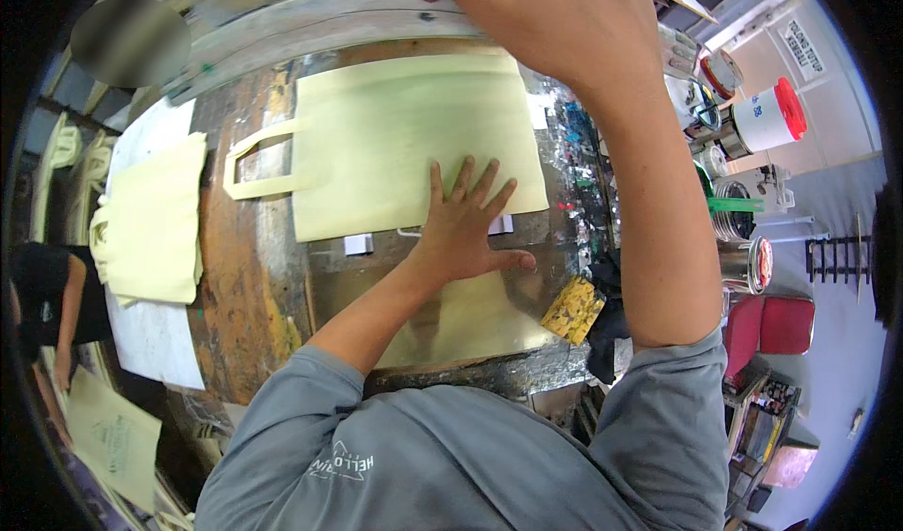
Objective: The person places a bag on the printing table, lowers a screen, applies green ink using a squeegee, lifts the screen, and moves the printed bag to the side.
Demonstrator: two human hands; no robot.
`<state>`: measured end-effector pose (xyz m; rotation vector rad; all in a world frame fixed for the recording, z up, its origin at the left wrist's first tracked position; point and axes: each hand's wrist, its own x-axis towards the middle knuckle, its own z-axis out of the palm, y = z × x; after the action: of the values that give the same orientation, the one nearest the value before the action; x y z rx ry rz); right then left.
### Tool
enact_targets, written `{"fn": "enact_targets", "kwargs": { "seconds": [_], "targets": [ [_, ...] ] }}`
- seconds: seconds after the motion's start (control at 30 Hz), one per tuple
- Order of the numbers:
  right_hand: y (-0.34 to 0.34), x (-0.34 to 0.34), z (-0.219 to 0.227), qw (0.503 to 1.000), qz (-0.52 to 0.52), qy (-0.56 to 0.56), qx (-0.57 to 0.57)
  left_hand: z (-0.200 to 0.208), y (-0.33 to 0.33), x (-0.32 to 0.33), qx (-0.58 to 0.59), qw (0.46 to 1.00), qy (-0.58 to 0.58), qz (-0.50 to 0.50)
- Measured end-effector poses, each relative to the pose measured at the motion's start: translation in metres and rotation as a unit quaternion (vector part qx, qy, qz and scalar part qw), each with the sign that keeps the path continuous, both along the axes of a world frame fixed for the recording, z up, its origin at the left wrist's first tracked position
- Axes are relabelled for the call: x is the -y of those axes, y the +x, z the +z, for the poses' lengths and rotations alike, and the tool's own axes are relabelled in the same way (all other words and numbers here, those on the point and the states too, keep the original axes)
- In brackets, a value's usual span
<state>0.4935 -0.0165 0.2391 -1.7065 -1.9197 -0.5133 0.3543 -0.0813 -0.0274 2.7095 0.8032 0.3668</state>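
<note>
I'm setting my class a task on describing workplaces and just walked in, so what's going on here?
A person has the left hand spread, apparently flat, over a pale yellow tote bag lying on a paint-stained table. The right hand reaches past the bag's far edge; it is partly cut off, so any grip can't be told. Similar bags are piled to the left, and a yellow sponge lies to the right.

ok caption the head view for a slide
Left hand spread on a pale yellow handled bag at a paint-stained table.
</note>
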Motion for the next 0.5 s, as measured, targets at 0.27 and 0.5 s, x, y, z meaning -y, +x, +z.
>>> {"fn": "enact_targets", "kwargs": {
  "seconds": [0.27,0.5],
  "targets": [
    [-0.005,0.059,-0.057,0.996,0.019,-0.052,0.064,0.116,-0.163,-0.039,0.515,0.766,-0.322,0.21],
    [0.0,0.078,-0.132,0.973,0.022,-0.222,0.051,-0.013,-0.19,0.01,0.307,0.886,-0.176,0.299]
  ]
}}
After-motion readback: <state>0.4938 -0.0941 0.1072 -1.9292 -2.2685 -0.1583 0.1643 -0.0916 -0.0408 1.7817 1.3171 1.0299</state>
